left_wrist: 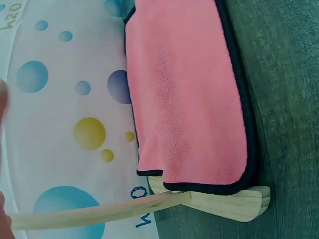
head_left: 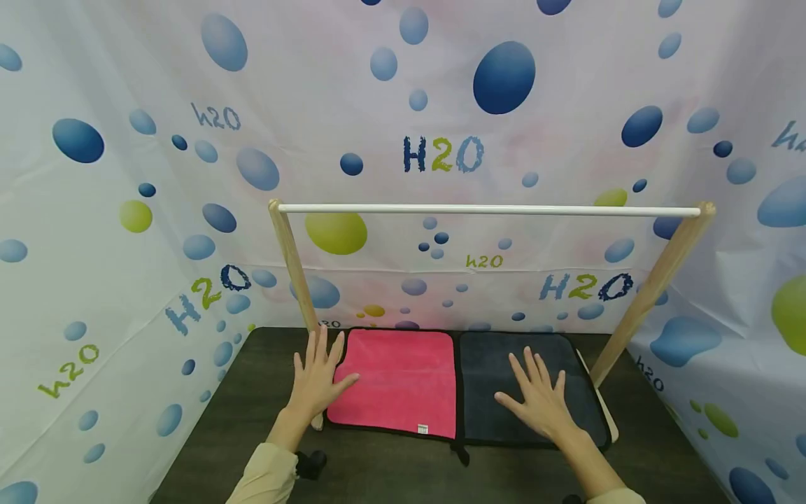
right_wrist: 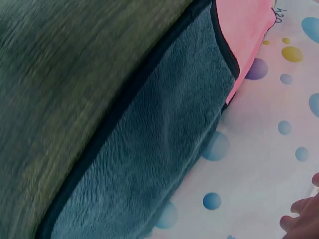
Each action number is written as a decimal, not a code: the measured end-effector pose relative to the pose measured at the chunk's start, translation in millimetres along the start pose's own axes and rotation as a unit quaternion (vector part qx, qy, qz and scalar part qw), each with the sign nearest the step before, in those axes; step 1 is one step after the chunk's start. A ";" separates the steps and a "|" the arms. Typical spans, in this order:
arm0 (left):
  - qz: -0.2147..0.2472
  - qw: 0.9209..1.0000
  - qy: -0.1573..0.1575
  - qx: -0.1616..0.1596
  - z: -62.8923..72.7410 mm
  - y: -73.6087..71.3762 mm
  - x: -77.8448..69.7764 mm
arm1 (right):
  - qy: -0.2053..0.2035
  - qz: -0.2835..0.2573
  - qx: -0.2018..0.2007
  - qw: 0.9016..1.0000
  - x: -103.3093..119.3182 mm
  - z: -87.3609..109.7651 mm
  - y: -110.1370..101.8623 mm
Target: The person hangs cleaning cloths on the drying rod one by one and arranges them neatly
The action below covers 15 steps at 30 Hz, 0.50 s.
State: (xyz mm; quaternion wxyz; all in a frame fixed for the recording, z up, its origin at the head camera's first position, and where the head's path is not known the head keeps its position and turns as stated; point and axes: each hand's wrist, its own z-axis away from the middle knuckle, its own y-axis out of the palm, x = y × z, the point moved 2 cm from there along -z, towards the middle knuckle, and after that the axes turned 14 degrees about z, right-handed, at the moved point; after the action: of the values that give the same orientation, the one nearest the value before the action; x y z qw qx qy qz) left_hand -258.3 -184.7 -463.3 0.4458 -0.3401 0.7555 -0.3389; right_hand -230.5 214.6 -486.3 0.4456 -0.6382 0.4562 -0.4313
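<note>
A pink towel with black edging lies flat on the dark table, a small white label near its front edge. Beside it on the right is a dark blue-grey towel, also black-edged. My left hand is spread over the pink towel's left edge, fingers straight and holding nothing. Over the dark towel my right hand hovers, its fingers spread and nothing in them. In the left wrist view the pink towel overlaps a wooden foot. The right wrist view shows the dark towel close up.
A rack with a white bar on two wooden posts stands across the table behind and around the towels. A black loop sticks out where the towels meet. A curtain printed with bubbles surrounds the dark wooden table.
</note>
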 end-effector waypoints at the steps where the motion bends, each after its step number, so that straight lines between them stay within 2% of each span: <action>1: 0.003 1.000 0.001 -0.010 -0.3 -2.2 1.6 | 0.001 -0.011 0.002 1.000 1.9 -0.7 1.6; 5: 0.017 0.998 0.009 -0.053 -1.6 -10.6 8.5 | 0.004 -0.052 0.006 0.999 8.2 -2.7 10.0; 8: 0.033 0.994 0.039 -0.100 -3.4 -16.5 13.4 | 0.010 -0.073 0.016 0.997 13.1 -3.7 17.7; 12: 0.073 0.978 0.087 -0.174 -6.7 -22.7 21.6 | 0.016 -0.100 0.030 0.994 21.5 -4.9 27.5; 15: 0.110 0.964 0.106 -0.217 -9.9 -28.0 28.4 | 0.014 -0.117 0.032 0.992 28.7 -6.3 34.9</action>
State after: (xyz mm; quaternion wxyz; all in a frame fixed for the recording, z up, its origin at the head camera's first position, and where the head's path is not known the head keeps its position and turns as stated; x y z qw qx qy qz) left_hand -271.9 -220.8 -449.3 0.3131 -0.3058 0.8865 -0.1502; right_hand -237.4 179.2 -514.2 0.4059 -0.6662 0.3704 -0.5042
